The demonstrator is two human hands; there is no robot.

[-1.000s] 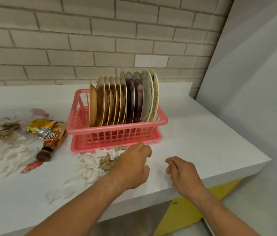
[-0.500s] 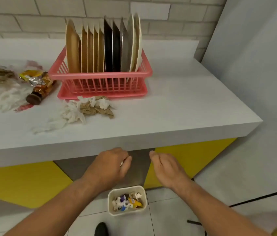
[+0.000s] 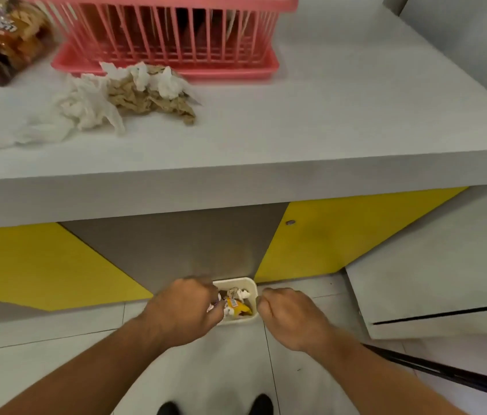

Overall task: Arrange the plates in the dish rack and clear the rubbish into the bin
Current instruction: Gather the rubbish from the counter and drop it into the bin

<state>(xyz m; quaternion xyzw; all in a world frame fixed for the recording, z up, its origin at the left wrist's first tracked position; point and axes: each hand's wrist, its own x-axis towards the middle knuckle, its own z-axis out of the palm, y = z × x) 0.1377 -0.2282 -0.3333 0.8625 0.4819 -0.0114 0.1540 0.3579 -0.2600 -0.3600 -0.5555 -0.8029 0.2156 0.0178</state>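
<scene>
Left hand [image 3: 185, 313] curled over bin [image 3: 236, 282], hold on any scrap not to be told, right hand [image 3: 291, 317] fisted beside it, nothing seen held, rubbish [image 3: 236, 305] seen in bin on floor, tissues [image 3: 122, 94] heaped on counter [image 3: 341, 115] against rack [image 3: 161, 59], plates [image 3: 237, 23] stood inside.

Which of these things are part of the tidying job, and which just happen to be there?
Part of the job:
- bin on the floor
- left hand and right hand
- crumpled paper on the counter
- bottle, likely rubbish
- pink dish rack holding plates

Just there:
- yellow cabinet panels
- shoes
</scene>
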